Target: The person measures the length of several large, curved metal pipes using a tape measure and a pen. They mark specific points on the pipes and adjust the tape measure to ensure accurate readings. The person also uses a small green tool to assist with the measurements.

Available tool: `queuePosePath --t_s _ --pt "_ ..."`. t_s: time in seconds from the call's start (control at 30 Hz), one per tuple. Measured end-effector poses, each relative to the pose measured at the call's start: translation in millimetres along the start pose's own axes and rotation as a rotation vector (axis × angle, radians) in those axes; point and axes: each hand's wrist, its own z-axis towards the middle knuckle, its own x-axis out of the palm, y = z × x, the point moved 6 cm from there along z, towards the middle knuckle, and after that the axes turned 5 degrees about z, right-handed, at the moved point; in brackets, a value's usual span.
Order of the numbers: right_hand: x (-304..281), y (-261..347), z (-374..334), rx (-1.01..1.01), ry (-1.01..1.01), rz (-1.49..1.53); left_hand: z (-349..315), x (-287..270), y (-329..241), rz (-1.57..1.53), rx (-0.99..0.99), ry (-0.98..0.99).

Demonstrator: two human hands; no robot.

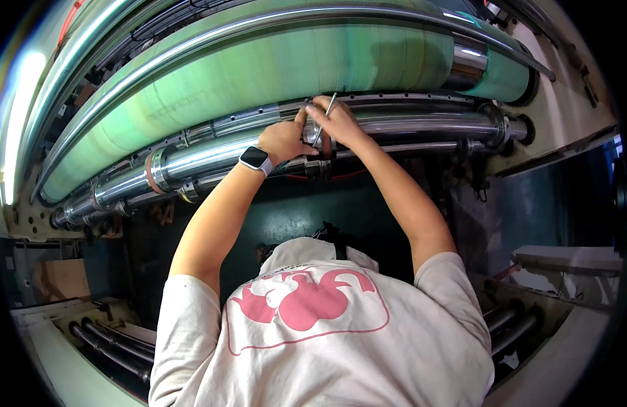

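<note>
My right hand [338, 123] pinches a thin silver metal rod [332, 102], which stands at a slant over a bright metal collar [315, 138] on the shaft. From the left, my left hand [281, 141] reaches across that same collar, index finger at its far side and thumb at its near side. The two hands nearly touch at the fingertips. Both rest over the long polished shaft [211, 152]. The rod's lower end, between the fingers, is partly hidden, so I cannot make out its exact kind.
A large green roller [259, 64] lies behind the shaft, with a chrome bar [286, 17] curving over it. Another brown-edged collar [157, 169] sits further left on the shaft. A pale machine side frame [557, 115] bounds the right. Dark rollers [113, 349] lie at the lower left.
</note>
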Motion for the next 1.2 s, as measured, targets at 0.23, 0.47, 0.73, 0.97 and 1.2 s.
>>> queuePosePath --t_s 0.23,0.47,0.73,0.97,1.2 --pt "21 -3 0 -0.066 0.072 -0.122 8 4 -5 0.117 0.071 0.039" --pt "21 9 -7 -0.155 -0.09 -0.081 12 14 2 0.102 0.079 -0.035" --pt "18 13 -9 -0.222 -0.129 -0.096 2 2 -13 0.179 0.079 0.015" --pt "17 16 -8 -0.211 -0.185 -0.078 14 15 -1 0.176 0.117 0.032" --pt "14 21 -19 -0.26 -0.248 -0.081 4 17 -6 0.144 0.043 -0.082"
